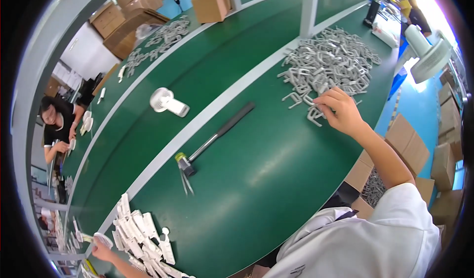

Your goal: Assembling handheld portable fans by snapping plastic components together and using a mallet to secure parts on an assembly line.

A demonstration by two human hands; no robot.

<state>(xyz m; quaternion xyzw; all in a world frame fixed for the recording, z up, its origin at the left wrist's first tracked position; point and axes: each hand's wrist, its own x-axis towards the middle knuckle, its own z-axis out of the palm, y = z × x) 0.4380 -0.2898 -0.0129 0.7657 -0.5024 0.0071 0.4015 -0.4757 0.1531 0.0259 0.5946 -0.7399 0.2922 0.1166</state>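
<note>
At the near edge of a heap of grey U-shaped plastic brackets (pixel 335 56), my right hand (pixel 340 111) is closed, thumb and fingers pinching one grey bracket (pixel 314 114). Its grip partly hides that piece. Far to the lower left, my left hand (pixel 102 251) is closed on a small white handheld fan (pixel 102 239) with a round grille. Beside that hand lies a pile of white elongated plastic parts (pixel 140 233). A mallet (pixel 217 135) with a black grip rests on the green worktop (pixel 247 194), and tweezers (pixel 186 183) lie by its head.
Another white handheld fan (pixel 169 102) lies on the green belt beyond the grey rail (pixel 197 117). A co-worker (pixel 60 125) handles white parts across it. A desk fan (pixel 429 53) stands right. An open carton (pixel 373 184) holds grey parts below the worktop edge. A post (pixel 309 9) rises behind the heap.
</note>
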